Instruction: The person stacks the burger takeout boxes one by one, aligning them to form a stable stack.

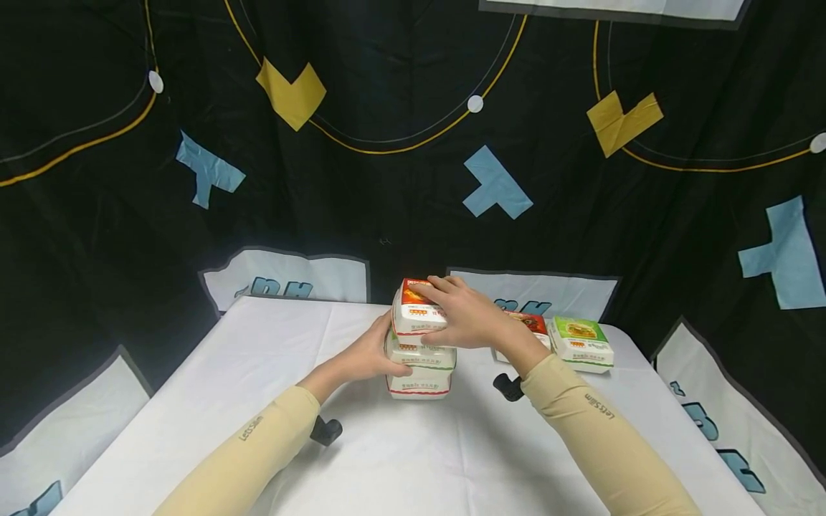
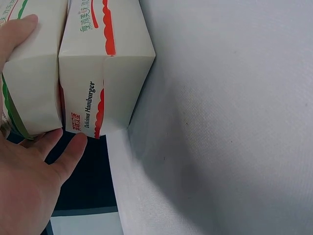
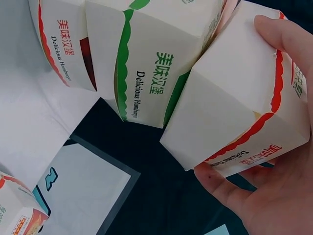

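Note:
Three white hamburger boxes stand in a stack at the middle of the table. My right hand [image 1: 474, 315] grips the top box [image 1: 411, 320], red-trimmed, with the thumb on its near side and fingers over its top. In the right wrist view this box is tilted against the green-trimmed middle box [image 3: 146, 73]. Against the left side of the stack, my left hand [image 1: 369, 355] holds the middle box, thumb on its front. Left fingertips reach the edge of the bottom box [image 2: 107, 73], red-trimmed, in the left wrist view.
Right of the stack, a red-topped box [image 1: 532, 324] and a green-topped box [image 1: 578, 344] stand side by side near the back right corner. A white cloth covers the table [image 1: 400, 459]. Behind it hangs a dark curtain [image 1: 387, 208] with taped shapes.

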`<state>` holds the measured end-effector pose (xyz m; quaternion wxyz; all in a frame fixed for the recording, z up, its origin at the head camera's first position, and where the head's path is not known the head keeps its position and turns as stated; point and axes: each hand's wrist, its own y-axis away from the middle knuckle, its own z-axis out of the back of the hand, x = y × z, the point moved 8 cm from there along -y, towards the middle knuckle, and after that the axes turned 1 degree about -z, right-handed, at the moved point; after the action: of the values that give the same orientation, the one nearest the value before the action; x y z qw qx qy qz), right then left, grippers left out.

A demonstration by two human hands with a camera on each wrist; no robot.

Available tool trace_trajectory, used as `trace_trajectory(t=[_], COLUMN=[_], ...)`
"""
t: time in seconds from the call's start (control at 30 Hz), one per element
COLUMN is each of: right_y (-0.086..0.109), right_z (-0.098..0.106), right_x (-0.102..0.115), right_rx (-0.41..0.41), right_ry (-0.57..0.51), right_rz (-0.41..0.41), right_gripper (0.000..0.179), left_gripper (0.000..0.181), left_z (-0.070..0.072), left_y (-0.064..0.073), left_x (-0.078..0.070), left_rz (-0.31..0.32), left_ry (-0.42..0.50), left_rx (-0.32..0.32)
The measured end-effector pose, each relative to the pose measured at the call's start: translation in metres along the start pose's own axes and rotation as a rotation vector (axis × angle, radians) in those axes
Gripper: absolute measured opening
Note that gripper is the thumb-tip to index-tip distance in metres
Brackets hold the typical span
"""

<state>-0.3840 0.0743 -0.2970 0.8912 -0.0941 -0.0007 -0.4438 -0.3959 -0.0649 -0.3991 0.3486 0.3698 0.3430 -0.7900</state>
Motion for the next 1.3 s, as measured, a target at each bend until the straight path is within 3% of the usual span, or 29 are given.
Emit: trace_trajectory(t=[0.17, 0.33, 0.5, 0.93, 1.3], right_y=[0.0, -0.001, -0.001, 0.0, 0.0], right_z=[-0.001, -0.001, -0.002, -0.001, -0.003], right_x=[0.002, 0.004, 0.006, 0.01, 0.011], right_rx=[-0.003, -0.001, 0.0, 0.0, -0.017], right_ry=[0.001, 0.008, 0.012, 0.056, 0.074], right_rz=[0.003, 0.007, 0.01, 0.032, 0.038], right_gripper=[0.086, 0.085, 0.085, 0.087, 0.086], left_gripper=[0.102, 0.109, 0.111, 0.097, 0.093], left_z=[-0.002, -0.002, -0.002, -0.002, 0.0], left_y=[-0.003, -0.001, 0.001, 0.0, 0.007], left_x=[0.005, 0.007, 0.006, 0.0, -0.019], left_rz=[-0.036, -0.015, -0.037, -0.078, -0.065], left_ry=[0.027, 0.011, 0.018, 0.053, 0.06], left_rx=[0.01, 0.005, 0.004, 0.002, 0.006])
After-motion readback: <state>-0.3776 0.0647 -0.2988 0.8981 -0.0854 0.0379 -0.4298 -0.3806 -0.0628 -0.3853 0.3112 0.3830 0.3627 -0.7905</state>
